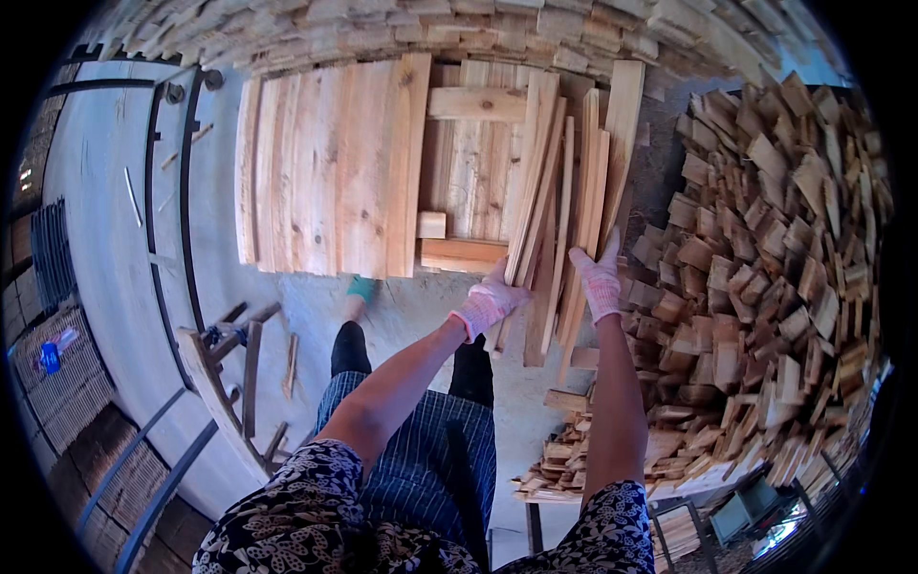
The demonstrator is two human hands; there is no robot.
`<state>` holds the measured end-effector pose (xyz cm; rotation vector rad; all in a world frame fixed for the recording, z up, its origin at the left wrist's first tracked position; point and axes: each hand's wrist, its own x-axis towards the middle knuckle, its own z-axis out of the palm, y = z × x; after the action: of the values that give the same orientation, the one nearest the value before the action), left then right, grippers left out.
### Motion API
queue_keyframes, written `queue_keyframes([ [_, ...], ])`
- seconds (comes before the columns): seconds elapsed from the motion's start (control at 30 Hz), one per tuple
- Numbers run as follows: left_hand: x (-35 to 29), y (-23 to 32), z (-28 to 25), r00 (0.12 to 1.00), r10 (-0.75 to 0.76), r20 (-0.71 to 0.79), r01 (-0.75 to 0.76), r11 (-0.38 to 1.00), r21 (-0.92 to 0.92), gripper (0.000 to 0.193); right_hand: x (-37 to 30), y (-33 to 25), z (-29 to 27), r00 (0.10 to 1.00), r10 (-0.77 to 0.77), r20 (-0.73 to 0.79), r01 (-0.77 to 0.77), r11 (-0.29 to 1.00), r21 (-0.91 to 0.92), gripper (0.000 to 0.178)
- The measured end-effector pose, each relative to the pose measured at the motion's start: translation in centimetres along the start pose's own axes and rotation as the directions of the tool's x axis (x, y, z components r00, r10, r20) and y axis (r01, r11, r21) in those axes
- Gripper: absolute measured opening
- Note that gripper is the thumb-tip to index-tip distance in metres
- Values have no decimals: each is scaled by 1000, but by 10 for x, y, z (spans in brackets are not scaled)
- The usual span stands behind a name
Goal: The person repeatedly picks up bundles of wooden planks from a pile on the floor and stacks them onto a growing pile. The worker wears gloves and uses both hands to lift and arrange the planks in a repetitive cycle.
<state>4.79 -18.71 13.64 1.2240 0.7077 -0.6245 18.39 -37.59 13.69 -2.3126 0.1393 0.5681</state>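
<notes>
My left hand (490, 301), in a pink-white knit glove, is closed on the near ends of several thin wooden slats (533, 182). To its right, my right hand (600, 279), gloved alike, grips the near ends of other narrow slats (590, 196); part of its fingers is hidden. The slats slant away from me over the right side of a stack of boards. Left of them, planed planks (325, 172) lie side by side. Between planks and slats shows a recess with a wooden crosspiece (478, 103) and a small wood block (432, 225).
A big heap of short wood offcuts (746, 277) rises on the right. More stacked wood (421, 38) lines the far side. At left stand a wooden frame (215, 392) and a long pale panel (105, 191) with dark rails. A blue object (50, 357) lies far left.
</notes>
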Motion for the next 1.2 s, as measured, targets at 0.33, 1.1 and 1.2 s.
queue_keyframes([
  [0.33, -116, -20, -74, 980, -42, -195, 56, 996, 65, 80, 6, 87, -35, 967, 219, -128, -253, 826, -503, 70],
  [1.1, -79, -79, -259, 591, 421, -688, -54, 872, 486, 83, 3, -17, 133, 989, 90, -121, -151, 625, -766, 101],
  [1.2, -66, -64, -249, 623, 268, -735, 173, 869, 464, 83, 9, -46, 136, 964, 213, -157, -260, 647, -716, 99],
])
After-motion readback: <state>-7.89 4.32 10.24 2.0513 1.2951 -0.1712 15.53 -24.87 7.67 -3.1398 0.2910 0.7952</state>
